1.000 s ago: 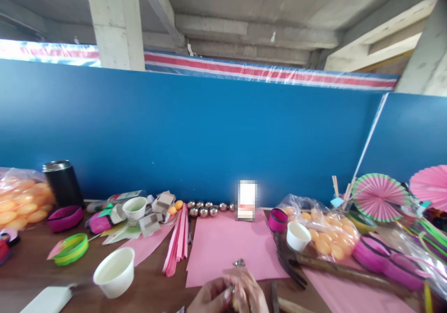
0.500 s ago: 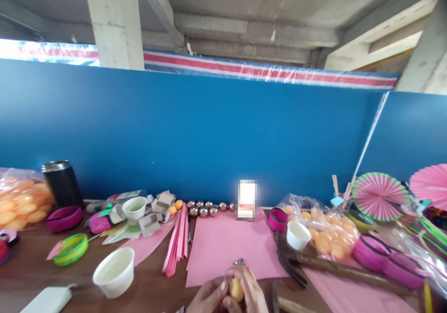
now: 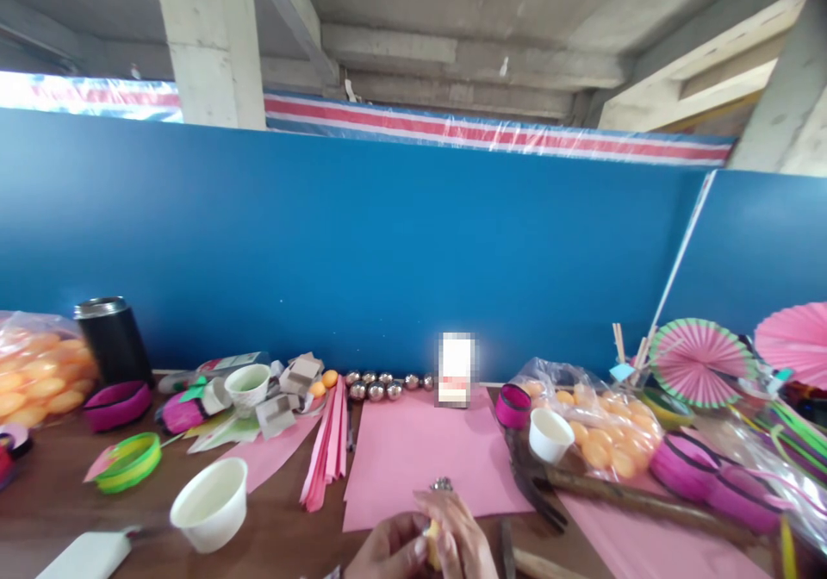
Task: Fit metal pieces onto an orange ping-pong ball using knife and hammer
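Observation:
Low in the middle, a small yellowish object [image 3: 433,546] sits between my two hands, mostly covered by fingers. My left hand [image 3: 391,549] has its fingers closed on the object's left side. From the right, my right hand [image 3: 462,534] presses its fingers over it. Just beyond my fingertips, a small silvery item [image 3: 442,483] rests near the front of the pink paper [image 3: 430,450]. Several shiny metal balls [image 3: 376,389] line the paper's back left edge.
A white bowl [image 3: 210,506], a folded pink strip bundle [image 3: 327,450] and a green band [image 3: 129,463] lie left. Rightward are a hammer [image 3: 620,493], a second wooden handle [image 3: 539,565], a white cup [image 3: 550,435] and a bag of orange balls [image 3: 607,432].
My right fingers have closed further over the yellowish object, so less of it shows. Both hands stay in nearly the same place.

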### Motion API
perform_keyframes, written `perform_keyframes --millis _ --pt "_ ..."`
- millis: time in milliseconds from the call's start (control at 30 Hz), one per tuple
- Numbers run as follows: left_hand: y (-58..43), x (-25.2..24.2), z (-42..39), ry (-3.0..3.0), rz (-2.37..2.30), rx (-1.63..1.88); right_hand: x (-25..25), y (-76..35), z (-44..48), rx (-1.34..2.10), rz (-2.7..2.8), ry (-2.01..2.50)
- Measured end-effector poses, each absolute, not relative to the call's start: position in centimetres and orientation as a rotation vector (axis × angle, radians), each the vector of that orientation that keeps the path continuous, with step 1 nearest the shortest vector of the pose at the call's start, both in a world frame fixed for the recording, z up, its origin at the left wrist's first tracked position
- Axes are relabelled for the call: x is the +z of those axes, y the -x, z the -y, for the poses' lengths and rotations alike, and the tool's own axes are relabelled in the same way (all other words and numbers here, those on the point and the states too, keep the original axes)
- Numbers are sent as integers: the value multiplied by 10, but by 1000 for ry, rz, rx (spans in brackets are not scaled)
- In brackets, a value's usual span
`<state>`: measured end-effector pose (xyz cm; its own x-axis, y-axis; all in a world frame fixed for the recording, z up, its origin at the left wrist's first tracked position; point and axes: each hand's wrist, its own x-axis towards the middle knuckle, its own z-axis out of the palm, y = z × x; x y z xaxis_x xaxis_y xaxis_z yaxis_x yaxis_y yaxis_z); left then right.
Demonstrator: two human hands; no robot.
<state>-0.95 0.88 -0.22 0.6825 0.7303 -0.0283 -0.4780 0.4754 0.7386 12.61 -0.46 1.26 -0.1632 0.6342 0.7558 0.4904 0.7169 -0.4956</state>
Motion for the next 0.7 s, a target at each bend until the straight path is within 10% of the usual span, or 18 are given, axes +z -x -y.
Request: perform_keyframes --millis 700 --pt "8 13 -4 -834 -357 903 14 -131 -2 101 1998 803"
